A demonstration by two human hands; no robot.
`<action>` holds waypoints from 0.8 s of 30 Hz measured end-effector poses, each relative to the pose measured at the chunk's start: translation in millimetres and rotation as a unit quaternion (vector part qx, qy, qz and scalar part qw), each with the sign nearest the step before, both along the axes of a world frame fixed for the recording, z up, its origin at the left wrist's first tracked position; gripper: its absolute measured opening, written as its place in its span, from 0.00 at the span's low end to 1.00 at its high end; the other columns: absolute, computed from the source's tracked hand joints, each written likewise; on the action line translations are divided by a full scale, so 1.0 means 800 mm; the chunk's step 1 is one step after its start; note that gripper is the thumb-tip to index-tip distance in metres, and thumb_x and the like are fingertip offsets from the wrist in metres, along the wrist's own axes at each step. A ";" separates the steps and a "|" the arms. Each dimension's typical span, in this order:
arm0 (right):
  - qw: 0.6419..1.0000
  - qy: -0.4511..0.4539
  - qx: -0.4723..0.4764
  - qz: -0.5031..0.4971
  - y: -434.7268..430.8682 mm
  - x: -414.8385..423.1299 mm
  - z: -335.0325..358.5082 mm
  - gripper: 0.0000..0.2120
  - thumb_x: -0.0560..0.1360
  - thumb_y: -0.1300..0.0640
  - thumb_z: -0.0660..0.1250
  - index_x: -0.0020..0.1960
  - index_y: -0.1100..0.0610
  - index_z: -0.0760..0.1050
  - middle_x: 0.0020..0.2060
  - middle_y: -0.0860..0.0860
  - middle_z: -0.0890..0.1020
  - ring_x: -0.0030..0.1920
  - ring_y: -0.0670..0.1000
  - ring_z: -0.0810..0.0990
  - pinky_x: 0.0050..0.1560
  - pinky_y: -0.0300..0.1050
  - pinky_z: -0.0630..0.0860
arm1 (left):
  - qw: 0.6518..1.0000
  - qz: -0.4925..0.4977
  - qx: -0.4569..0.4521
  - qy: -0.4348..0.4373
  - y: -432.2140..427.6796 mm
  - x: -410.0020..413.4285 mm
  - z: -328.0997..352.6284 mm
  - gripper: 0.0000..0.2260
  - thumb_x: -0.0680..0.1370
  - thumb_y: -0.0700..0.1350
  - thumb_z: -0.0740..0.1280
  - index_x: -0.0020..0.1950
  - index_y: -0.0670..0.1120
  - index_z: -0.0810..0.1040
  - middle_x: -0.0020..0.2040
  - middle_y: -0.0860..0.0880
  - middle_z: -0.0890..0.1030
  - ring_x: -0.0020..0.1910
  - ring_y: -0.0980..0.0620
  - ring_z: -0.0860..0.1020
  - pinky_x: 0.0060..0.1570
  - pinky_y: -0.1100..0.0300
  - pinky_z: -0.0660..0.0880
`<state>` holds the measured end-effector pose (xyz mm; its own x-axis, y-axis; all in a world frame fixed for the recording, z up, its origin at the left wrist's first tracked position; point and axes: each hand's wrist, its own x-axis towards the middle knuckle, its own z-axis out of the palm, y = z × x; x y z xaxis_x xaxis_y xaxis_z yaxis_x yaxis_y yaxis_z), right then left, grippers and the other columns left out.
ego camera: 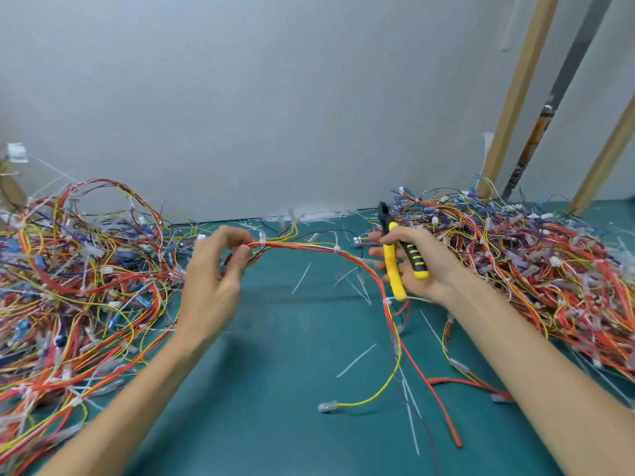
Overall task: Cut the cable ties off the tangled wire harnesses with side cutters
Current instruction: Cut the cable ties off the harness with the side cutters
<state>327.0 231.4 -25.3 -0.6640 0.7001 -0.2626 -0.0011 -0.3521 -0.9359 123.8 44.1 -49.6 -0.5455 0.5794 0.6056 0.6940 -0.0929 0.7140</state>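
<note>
Teal mat (275, 424), grey wall (275, 97); left grip (216, 269) pinches wire harness (302, 247), right grip (419, 266) holds side cutters (390, 266).

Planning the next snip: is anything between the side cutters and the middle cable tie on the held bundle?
Only a thin black wire loops through the gap between the side cutters in the right hand and the cable tie; the left hand grips the bundle further left, out of the way.
</note>
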 end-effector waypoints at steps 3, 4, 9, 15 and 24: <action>0.996 0.069 -0.001 0.059 -0.008 0.000 0.019 0.11 0.69 0.61 0.63 0.50 0.59 0.78 0.42 0.57 0.80 0.37 0.52 0.77 0.39 0.46 0.70 | 0.995 -0.077 0.009 -0.058 0.029 0.000 0.044 0.13 0.81 0.40 0.64 0.44 0.58 0.78 0.45 0.58 0.76 0.36 0.62 0.72 0.34 0.67 0.71; 0.992 0.091 0.003 0.085 -0.011 0.000 0.028 0.10 0.68 0.60 0.64 0.47 0.58 0.80 0.43 0.57 0.80 0.38 0.53 0.77 0.38 0.46 0.69 | 0.990 -0.111 0.017 -0.086 0.040 0.000 0.058 0.13 0.81 0.40 0.64 0.45 0.57 0.78 0.45 0.54 0.75 0.33 0.62 0.71 0.31 0.67 0.69; 0.961 0.160 0.039 0.221 -0.026 0.006 0.058 0.24 0.69 0.57 0.64 0.64 0.62 0.74 0.49 0.58 0.80 0.42 0.54 0.76 0.43 0.47 0.69 | 0.970 -0.187 0.042 -0.152 0.101 -0.012 0.104 0.09 0.79 0.37 0.66 0.47 0.51 0.79 0.50 0.48 0.77 0.54 0.51 0.73 0.55 0.64 0.68; 0.984 -0.048 0.100 0.142 -0.030 -0.016 0.036 0.16 0.69 0.54 0.69 0.56 0.56 0.78 0.42 0.53 0.82 0.35 0.48 0.79 0.37 0.44 0.69 | 0.951 -0.007 -0.272 0.146 0.111 -0.023 0.048 0.15 0.77 0.44 0.70 0.63 0.55 0.79 0.67 0.47 0.73 0.67 0.44 0.69 0.69 0.52 0.62; 0.960 -0.212 0.177 0.045 -0.032 -0.026 -0.004 0.08 0.70 0.56 0.70 0.48 0.57 0.79 0.37 0.50 0.82 0.34 0.47 0.75 0.33 0.40 0.66 | 0.959 0.051 -0.280 0.002 0.006 -0.053 -0.007 0.11 0.83 0.40 0.56 0.58 0.43 0.77 0.52 0.47 0.80 0.45 0.51 0.78 0.49 0.60 0.70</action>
